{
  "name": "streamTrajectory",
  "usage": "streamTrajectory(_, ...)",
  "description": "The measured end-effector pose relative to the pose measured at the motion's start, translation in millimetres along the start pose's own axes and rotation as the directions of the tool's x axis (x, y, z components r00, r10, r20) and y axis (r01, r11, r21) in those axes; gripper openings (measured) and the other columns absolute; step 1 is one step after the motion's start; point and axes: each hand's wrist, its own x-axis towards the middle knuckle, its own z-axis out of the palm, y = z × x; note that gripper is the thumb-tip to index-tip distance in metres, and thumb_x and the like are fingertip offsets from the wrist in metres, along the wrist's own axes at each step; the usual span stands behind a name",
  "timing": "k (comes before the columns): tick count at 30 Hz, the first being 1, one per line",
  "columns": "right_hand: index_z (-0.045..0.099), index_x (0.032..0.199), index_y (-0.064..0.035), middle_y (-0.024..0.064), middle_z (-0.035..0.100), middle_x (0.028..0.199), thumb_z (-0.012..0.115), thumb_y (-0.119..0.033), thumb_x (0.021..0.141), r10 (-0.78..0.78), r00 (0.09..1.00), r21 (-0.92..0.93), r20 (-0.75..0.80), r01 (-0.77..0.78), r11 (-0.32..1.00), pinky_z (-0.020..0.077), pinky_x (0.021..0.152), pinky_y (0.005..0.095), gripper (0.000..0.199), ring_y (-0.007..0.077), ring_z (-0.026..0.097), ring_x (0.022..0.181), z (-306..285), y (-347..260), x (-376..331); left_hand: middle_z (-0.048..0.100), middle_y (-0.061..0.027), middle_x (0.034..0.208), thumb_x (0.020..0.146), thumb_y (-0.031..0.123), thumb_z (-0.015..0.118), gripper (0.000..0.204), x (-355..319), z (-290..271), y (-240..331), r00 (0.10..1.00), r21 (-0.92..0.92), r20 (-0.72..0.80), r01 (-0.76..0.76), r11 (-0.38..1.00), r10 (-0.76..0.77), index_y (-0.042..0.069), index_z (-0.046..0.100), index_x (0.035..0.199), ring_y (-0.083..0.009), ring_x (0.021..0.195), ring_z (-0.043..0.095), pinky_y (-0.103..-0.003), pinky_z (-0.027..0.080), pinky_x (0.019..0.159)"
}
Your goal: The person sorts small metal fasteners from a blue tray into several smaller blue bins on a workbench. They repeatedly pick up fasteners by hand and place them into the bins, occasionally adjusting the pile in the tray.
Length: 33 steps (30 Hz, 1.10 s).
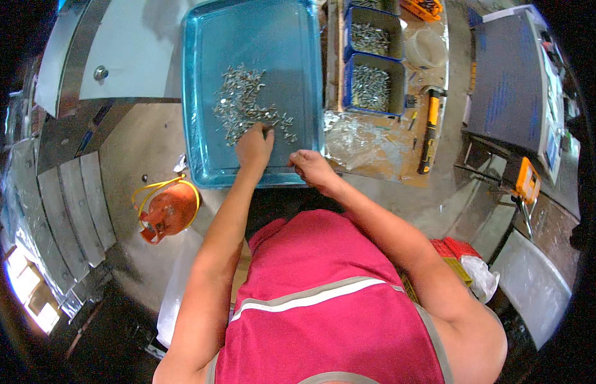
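Observation:
A large blue tray (195,109) lies in front of me with a loose heap of small silvery metal fasteners (240,89) spread over its middle. At the near edge of that heap is my left hand (254,148), its thumb and fingers drawn together among the pieces. My right hand (310,168) hovers by the tray's near right corner, fingers curled into a pinch. What either hand pinches, if anything, is too small to make out.
Right of the tray, blue bins (371,84) hold more metal pieces on a wooden bench, beside a translucent tub (426,48) and a yellow-and-black tool (432,131). Crumpled clear plastic (355,137) lies nearer. An orange gas cylinder (173,210) stands on the floor at left.

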Motion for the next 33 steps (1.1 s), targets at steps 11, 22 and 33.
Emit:
streamTrajectory(11,0.062,0.117,-0.0038,0.0076,0.066,0.084,0.049,-0.027,0.107,0.068,0.994,0.424,0.091,-0.1,0.9,0.0517,0.058,0.0287,0.028,0.0188,0.064,0.068,-32.6,-7.7,-25.4,0.073,-0.0188,0.084,0.094,0.029,0.064,0.025,0.9,-19.7,13.1,0.991,0.151,0.028,-0.131,0.98,0.128,0.005,0.067,0.098,-0.0384,0.078,0.071,-0.05,0.055,0.069)
streamTrajectory(22,0.056,0.128,0.0055,0.021,0.067,0.119,0.044,-0.029,0.109,-0.133,0.98,0.782,0.149,-0.034,0.623,0.0582,0.099,0.0421,0.041,0.0342,0.068,0.112,-39.4,-23.4,-68.7,0.072,-0.0159,0.079,0.094,0.04,0.068,0.037,118.4,-100.7,244.7,0.857,-0.404,-0.225,-0.515,0.756,0.464,0.004,0.074,0.099,-0.0315,0.074,0.07,-0.042,0.055,0.07)
streamTrajectory(33,0.053,0.14,0.0063,0.0259,0.062,0.136,0.028,-0.052,0.11,-0.491,0.865,0.9,-0.101,0.29,0.325,0.0473,0.112,0.0481,0.07,0.0379,0.06,0.128,-60.0,-85.8,-130.3,0.054,-0.0257,0.14,0.11,0.055,0.022,0.075,132.6,-113.5,198.4,0.626,-0.707,0.454,0.687,-0.171,0.634,-0.009,0.041,0.143,-0.0367,0.127,0.057,-0.047,0.049,0.108)
